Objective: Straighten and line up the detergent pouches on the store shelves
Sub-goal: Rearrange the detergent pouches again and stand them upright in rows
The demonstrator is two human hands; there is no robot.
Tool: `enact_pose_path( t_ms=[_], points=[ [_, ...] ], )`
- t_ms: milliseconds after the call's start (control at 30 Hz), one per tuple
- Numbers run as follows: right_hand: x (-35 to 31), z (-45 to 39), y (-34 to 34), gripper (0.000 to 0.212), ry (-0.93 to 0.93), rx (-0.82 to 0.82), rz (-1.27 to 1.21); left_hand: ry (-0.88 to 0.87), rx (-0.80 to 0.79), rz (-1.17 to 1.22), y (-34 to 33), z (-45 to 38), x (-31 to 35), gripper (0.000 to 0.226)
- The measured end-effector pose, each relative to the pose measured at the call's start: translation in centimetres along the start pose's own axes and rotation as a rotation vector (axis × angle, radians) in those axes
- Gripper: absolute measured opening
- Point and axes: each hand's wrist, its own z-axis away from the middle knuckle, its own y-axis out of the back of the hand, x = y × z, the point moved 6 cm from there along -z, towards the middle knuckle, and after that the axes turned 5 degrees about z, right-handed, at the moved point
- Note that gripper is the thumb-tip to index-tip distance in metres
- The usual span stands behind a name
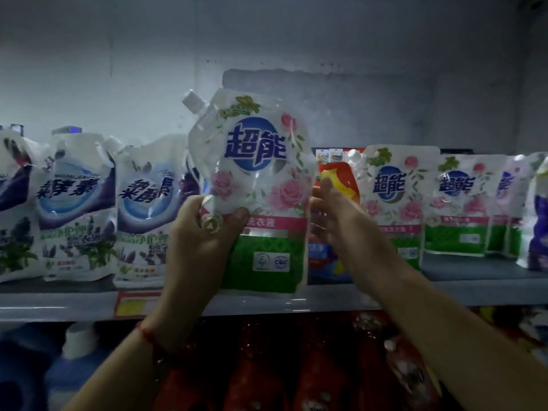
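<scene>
Detergent in a white plastic pouch printed with pink roses, a blue round logo and a green lower band [261, 185] is held up in front of the grey metal shelf [326, 301], tilted so its white screw cap [193, 101] points up and to the left. Left hand [201, 232] grips the pouch's lower left edge, thumb curled over the front. Right hand [335, 215] touches its right edge with fingers fairly straight; whether they reach behind it I cannot tell. On the shelf to the left stand white and purple lavender pouches [77, 203], leaning unevenly. To the right, more rose-printed pouches [394, 200] stand in a row, and a red and yellow pouch [341, 179] shows just behind the right hand
</scene>
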Motion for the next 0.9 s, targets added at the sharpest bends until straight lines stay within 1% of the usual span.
enact_pose_path(
  t_ms=[67, 167, 267, 367, 433, 600, 667, 733, 833, 900],
  points=[
    [0.1, 0.1, 2.0, 0.049, -0.062, 0.046, -0.040, 0.019, -0.080, 0.045, -3.0, 0.7, -0.3, 0.018],
    [1.3, 0.1, 5.8, 0.040, -0.160, 0.224, -0.168, 0.042, -0.192, 0.102, -7.8, 2.1, -0.7, 0.022],
    [2.0, 0.9, 10.4, 0.039, -0.201, 0.388, -0.279, 0.076, -0.326, 0.172, -13.0, 3.6, -0.9, 0.029],
    [1.8, 2.0, 15.2, 0.031, -0.165, 0.462, -0.316, 0.104, -0.404, 0.242, -18.2, 4.4, -0.8, 0.033],
    [1.5, 2.5, 18.8, 0.027, -0.131, 0.521, -0.302, 0.091, -0.436, 0.261, -22.0, 4.6, -0.5, 0.032],
    [0.9, 2.2, 28.7, 0.024, -0.089, 0.716, -0.265, 0.104, -0.520, 0.276, -31.7, 5.5, -0.3, 0.040],
    [0.8, 1.2, 32.2, 0.029, -0.071, 0.748, -0.229, 0.115, -0.518, 0.257, -35.3, 5.7, -0.4, 0.041],
    [0.7, -0.1, 35.2, 0.030, -0.044, 0.755, -0.165, 0.110, -0.482, 0.232, -38.5, 5.6, -0.6, 0.043],
    [1.2, -2.9, 38.7, 0.030, -0.010, 0.667, -0.076, 0.086, -0.394, 0.175, -42.3, 5.4, -1.1, 0.041],
    [2.0, -4.7, 40.5, 0.029, -0.044, 0.593, 0.053, 0.091, -0.369, 0.105, -44.2, 5.8, -2.6, 0.038]
  ],
)
